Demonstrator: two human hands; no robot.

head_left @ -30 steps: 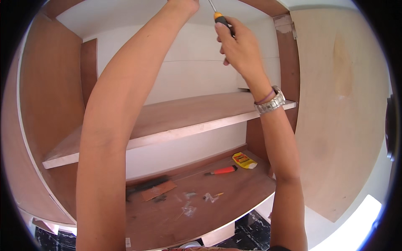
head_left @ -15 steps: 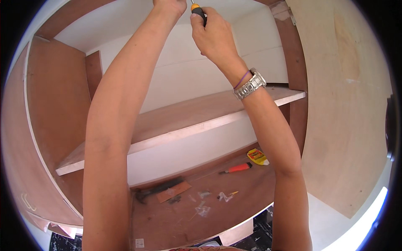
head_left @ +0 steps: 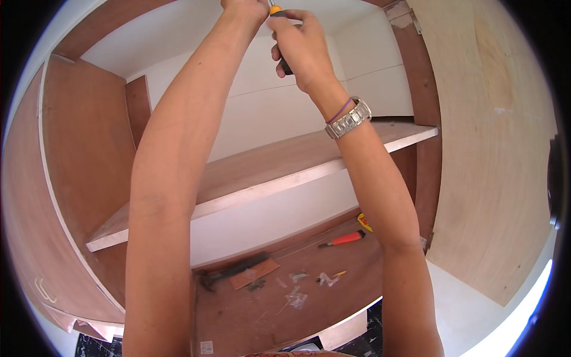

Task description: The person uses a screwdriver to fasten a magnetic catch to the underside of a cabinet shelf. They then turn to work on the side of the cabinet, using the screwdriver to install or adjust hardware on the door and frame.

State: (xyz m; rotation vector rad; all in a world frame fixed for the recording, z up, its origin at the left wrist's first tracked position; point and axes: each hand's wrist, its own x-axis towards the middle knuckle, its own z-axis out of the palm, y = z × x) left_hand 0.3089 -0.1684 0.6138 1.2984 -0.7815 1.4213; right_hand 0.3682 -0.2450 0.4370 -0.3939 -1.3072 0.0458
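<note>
At the top edge, my right hand [head_left: 302, 52] is closed around the black-and-yellow handle of a screwdriver [head_left: 277, 12]. The handle's dark end shows below the curled fingers, and its metal shaft points up out of view. My left hand [head_left: 248, 8] is close beside the screwdriver's upper end. Its fingers are cut off by the frame's top edge, so I cannot see what they hold. Both arms reach up in front of an open wooden cabinet. A metal watch [head_left: 350, 121] and a purple band are on my right wrist.
A shelf [head_left: 273, 169] crosses the cabinet below my hands. On the cabinet floor lie a hammer [head_left: 238, 269], a wooden piece [head_left: 256, 273], an orange-handled tool [head_left: 345, 239], small plastic bags [head_left: 296, 297] and a partly hidden yellow packet [head_left: 364, 222]. A pale door panel [head_left: 491, 149] stands at right.
My right hand has changed its grip on the screwdriver: the fingers have shifted and the handle's lower end now shows beneath them. My left hand stays near the top edge. The view has shifted slightly.
</note>
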